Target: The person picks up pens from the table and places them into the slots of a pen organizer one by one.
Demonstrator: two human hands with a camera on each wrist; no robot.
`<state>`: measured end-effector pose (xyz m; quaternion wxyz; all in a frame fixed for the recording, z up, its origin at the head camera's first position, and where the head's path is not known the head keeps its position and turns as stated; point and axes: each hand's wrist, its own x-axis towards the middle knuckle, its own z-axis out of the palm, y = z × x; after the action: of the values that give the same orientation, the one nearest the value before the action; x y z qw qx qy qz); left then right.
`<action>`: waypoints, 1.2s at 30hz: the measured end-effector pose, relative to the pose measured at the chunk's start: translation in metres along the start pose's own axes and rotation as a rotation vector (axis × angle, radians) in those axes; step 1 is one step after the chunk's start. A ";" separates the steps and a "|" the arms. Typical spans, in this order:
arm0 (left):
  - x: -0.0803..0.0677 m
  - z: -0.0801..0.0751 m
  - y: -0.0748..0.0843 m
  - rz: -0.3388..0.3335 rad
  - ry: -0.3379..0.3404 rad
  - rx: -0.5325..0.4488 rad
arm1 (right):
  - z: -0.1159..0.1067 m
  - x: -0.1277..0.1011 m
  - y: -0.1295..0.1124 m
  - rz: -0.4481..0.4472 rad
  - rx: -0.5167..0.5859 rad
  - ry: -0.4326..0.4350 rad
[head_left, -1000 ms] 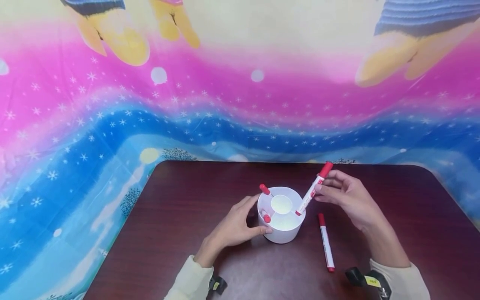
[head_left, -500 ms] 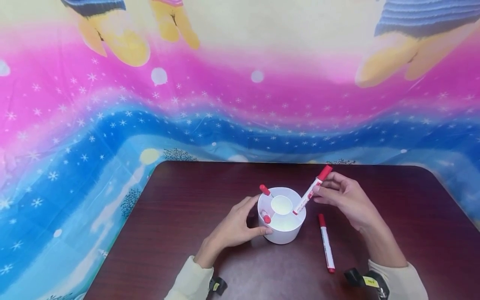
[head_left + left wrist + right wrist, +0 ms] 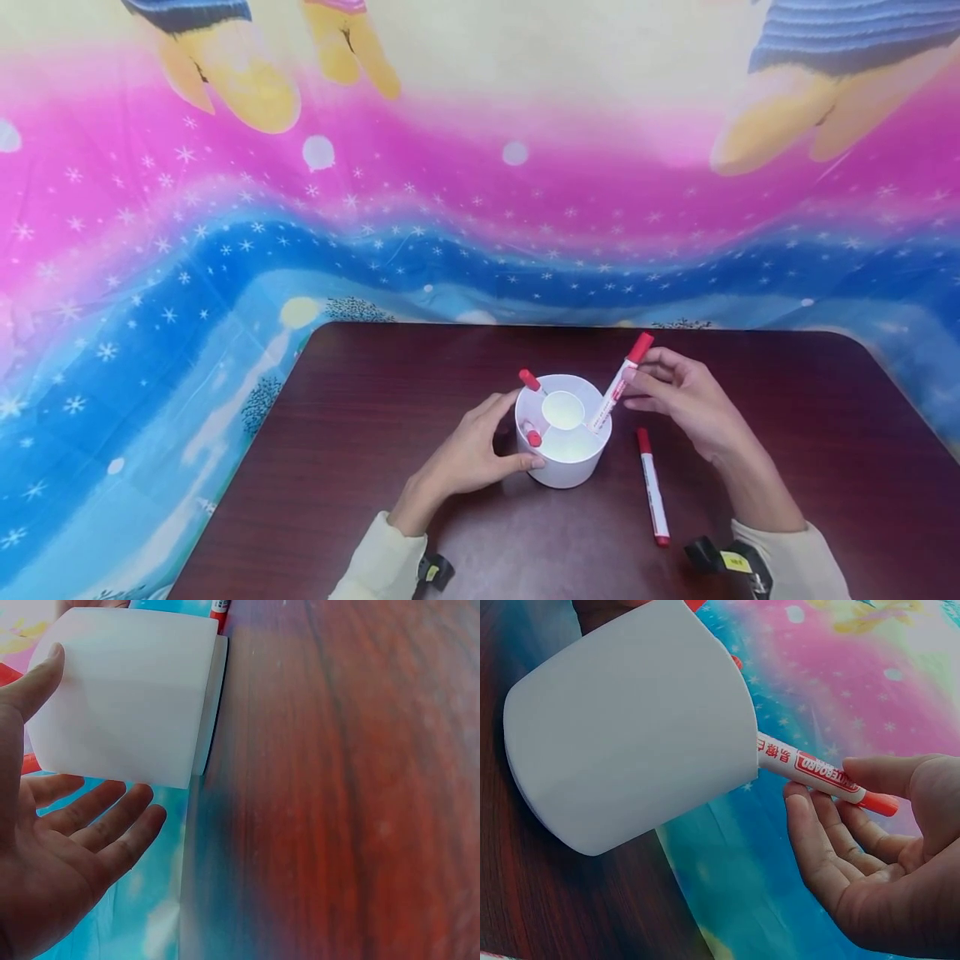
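Observation:
A round white pen holder (image 3: 566, 471) with divided compartments and a central cup stands on the table. My left hand (image 3: 472, 450) holds it from the left, thumb at the front wall and fingers around the far side; the left wrist view shows several of those fingers spread. My right hand (image 3: 690, 400) pinches a red-capped whiteboard marker (image 3: 810, 769) between thumb and fingers. Cap up and tilted, the marker has its lower end inside the right-hand compartment, behind the wall in the right wrist view. Two red-ended markers, one at the back (image 3: 529, 380) and one at the front (image 3: 532, 435), lean in the left compartments.
Another red-capped marker (image 3: 653, 492) lies on the dark wooden table (image 3: 315, 500), right of the holder and below my right hand. A colourful printed cloth (image 3: 450, 200) hangs behind the table's far edge. Black wrist devices sit at both sleeves.
My right hand has moved slightly left and down, lowering the marker's end from the rim into the holder and tilting it more upright. The left hand and holder have stayed in place.

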<state>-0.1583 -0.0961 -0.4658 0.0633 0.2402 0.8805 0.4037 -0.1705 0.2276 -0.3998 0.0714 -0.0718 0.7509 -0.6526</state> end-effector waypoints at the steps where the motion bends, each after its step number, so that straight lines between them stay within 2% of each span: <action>1: 0.000 0.000 0.000 0.000 0.001 -0.003 | 0.000 0.000 0.000 0.003 -0.011 0.000; 18: 0.002 -0.001 -0.001 -0.001 0.000 0.001 | 0.009 0.005 0.004 0.009 -0.036 0.002; 28: 0.001 0.000 -0.001 -0.004 0.000 0.007 | 0.017 0.006 0.007 0.034 -0.112 0.029; 36: 0.000 0.000 0.000 -0.016 -0.004 0.004 | 0.017 0.004 0.007 0.019 -0.150 0.029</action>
<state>-0.1584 -0.0957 -0.4660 0.0679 0.2341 0.8832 0.4007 -0.1712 0.2116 -0.4088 0.0611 -0.0606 0.7992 -0.5949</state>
